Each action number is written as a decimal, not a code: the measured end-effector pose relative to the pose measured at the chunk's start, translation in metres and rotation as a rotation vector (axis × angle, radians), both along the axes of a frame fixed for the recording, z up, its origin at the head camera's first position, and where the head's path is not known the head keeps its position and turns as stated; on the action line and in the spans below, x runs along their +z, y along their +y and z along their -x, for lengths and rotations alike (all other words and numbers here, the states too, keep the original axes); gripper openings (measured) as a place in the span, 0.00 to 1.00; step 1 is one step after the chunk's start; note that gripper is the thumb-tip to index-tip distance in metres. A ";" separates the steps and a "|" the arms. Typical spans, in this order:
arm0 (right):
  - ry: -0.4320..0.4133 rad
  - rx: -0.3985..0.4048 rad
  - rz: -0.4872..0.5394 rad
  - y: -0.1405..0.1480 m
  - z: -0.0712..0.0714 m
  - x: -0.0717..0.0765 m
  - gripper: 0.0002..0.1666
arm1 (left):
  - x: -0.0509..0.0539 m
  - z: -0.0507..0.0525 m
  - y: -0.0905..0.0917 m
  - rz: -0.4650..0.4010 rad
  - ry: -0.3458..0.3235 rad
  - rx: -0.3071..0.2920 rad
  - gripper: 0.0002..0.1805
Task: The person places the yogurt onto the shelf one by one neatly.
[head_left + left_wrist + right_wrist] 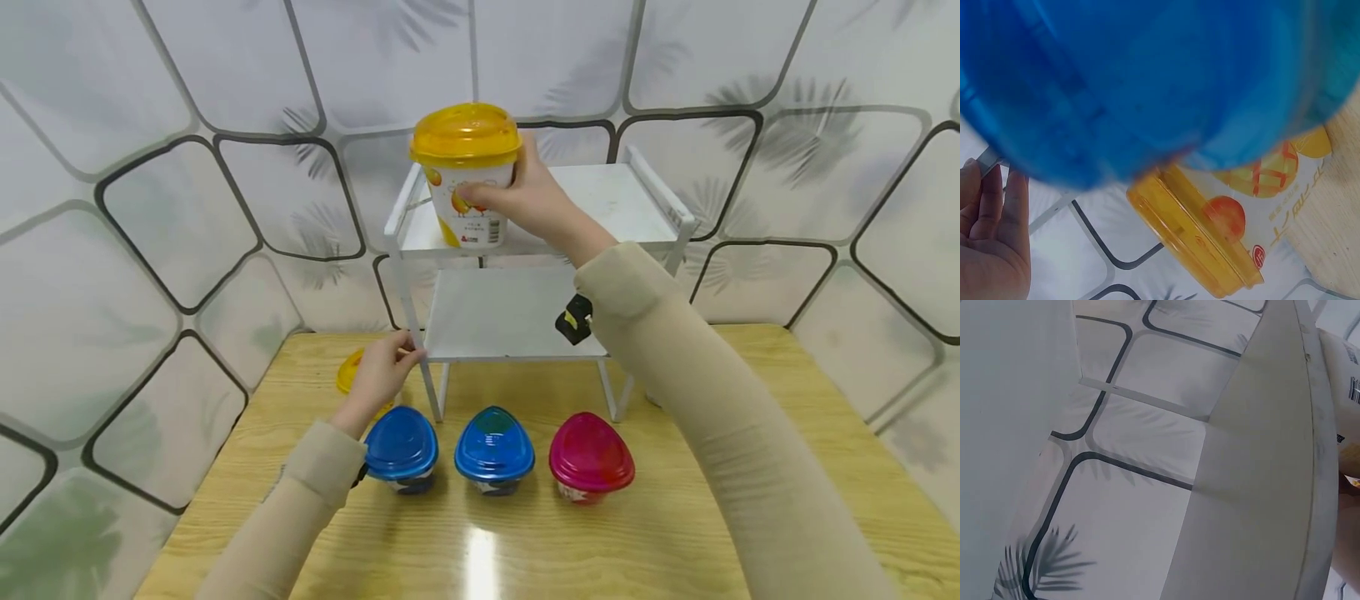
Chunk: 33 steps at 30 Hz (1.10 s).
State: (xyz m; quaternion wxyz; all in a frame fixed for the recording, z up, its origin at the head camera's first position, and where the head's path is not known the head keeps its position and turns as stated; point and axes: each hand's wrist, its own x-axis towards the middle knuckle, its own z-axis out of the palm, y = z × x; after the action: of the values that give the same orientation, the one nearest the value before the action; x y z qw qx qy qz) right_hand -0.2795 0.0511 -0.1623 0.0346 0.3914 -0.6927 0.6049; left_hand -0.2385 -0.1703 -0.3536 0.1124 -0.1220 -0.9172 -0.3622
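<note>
My right hand [536, 196] grips a white cup with a yellow lid and fruit print [465, 142], upright at the front left of a white two-tier rack's top shelf [585, 200]. Whether its base touches the shelf I cannot tell. In the right wrist view, only part of that cup [1346, 381] shows at the right edge. My left hand [382, 371] pinches the rack's front left post [408, 312] near the lower shelf. Beside that wrist stands a blue-lidded cup [401, 442]; behind the hand, a second yellow-lidded cup [348, 372] is partly hidden.
Another blue-lidded cup [495, 446] and a pink-lidded cup [591, 454] stand in a row before the rack on the wooden table [555, 558]. The lower shelf [495, 317] lies beneath my right forearm. A patterned wall covering [262, 192] rises behind the rack.
</note>
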 end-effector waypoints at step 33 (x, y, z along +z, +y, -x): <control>-0.129 -0.108 -0.154 -0.018 0.021 -0.011 0.36 | -0.002 0.001 0.000 0.005 0.005 -0.002 0.03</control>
State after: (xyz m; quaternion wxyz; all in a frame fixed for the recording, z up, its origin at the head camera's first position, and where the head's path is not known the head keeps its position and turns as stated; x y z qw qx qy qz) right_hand -0.3006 0.0327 -0.1736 -0.0076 0.3150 -0.7579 0.5712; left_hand -0.2391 -0.1703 -0.3554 0.1140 -0.1242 -0.9177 -0.3597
